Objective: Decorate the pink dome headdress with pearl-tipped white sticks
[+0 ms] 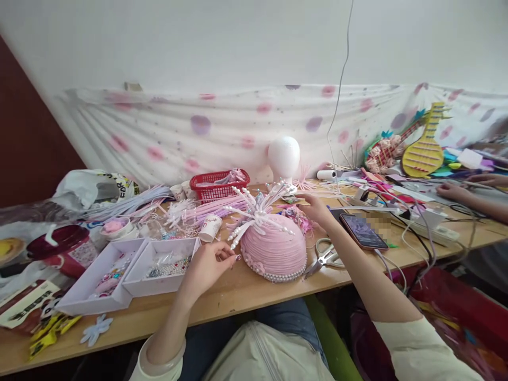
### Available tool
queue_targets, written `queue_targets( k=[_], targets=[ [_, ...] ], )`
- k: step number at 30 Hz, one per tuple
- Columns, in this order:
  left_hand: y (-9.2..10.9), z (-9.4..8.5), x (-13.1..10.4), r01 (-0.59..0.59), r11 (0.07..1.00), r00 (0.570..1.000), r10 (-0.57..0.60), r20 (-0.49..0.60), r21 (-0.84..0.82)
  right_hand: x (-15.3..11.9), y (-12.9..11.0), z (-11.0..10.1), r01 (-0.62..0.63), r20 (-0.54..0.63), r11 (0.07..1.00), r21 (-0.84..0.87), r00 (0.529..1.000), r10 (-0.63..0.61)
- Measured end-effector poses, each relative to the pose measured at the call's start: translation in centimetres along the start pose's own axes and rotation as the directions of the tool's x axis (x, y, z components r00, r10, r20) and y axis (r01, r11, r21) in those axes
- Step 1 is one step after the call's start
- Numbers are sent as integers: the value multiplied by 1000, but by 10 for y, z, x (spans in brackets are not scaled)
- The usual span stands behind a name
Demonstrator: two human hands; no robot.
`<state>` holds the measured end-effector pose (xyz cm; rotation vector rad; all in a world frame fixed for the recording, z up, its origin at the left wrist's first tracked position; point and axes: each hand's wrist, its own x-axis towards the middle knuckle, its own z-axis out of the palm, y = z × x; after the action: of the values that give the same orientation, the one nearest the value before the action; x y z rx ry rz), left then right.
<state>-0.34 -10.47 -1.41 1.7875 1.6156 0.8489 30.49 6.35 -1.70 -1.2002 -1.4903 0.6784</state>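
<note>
A pink domed hat, wound with cord and edged with pearl beads along its rim, sits on the table before me. White pearl-tipped sprays stand out from its top. At its left side, my left hand is closed in a pinch; a tiny shiny spot shows at the fingertips, too small to name. My right hand reaches past the hat's far right side, its fingers stretched out and apart, above a pink flower cluster. Scissors lie just right of the hat.
White boxes of beads, a paper cup and a red basket stand to the left. Behind is a white foam head. A phone, cables and a power strip lie right, near another person's hands.
</note>
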Motion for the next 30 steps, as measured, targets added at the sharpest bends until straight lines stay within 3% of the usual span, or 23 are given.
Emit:
queue_targets(
  k=[3,6,8,10,12,14,15,16,18,19,21,23,26,30],
  targets=[
    [0,2,-6,11,998,997,-15,71,61,-15,-9,-3,45,5,999,8,999,-45],
    [8,6,-15,13,987,956,-60,289,163,-32,-33,-7,80,-52,981,175,996,-71],
    [21,10,-23,-55,977,894,-44,445,207,-43,-55,-10,170,-191,897,407,977,-98],
    [38,16,-33,-161,969,857,44,513,186,-53,-77,-16,328,-408,741,586,910,-80],
    [57,28,-43,-211,976,871,163,463,54,-61,-91,-22,471,-555,622,625,829,-70],
    [75,48,-52,-234,961,908,270,320,-147,-68,-96,-27,558,-634,578,595,768,-89],
    [82,61,-55,-298,925,919,345,191,-238,-72,-95,-28,580,-654,583,568,749,-108],
    [88,77,-58,-393,874,897,432,88,-287,-75,-93,-29,588,-660,603,539,740,-132],
    [95,110,-60,-619,751,783,615,-98,-230,-80,-85,-30,579,-648,665,472,739,-183],
    [95,126,-60,-704,690,710,690,-143,-166,-82,-81,-30,572,-638,688,446,743,-205],
    [92,153,-57,-779,625,623,760,-186,-52,-85,-75,-32,588,-634,678,441,739,-228],
    [82,169,-55,-834,550,542,829,-138,33,-86,-73,-36,640,-669,607,472,708,-226],
    [64,176,-57,-865,491,493,870,-13,104,-86,-79,-42,680,-741,538,499,657,-143],
    [57,171,-65,-887,356,389,919,61,295,-89,-92,-35,585,-707,447,677,686,174]
  ],
)
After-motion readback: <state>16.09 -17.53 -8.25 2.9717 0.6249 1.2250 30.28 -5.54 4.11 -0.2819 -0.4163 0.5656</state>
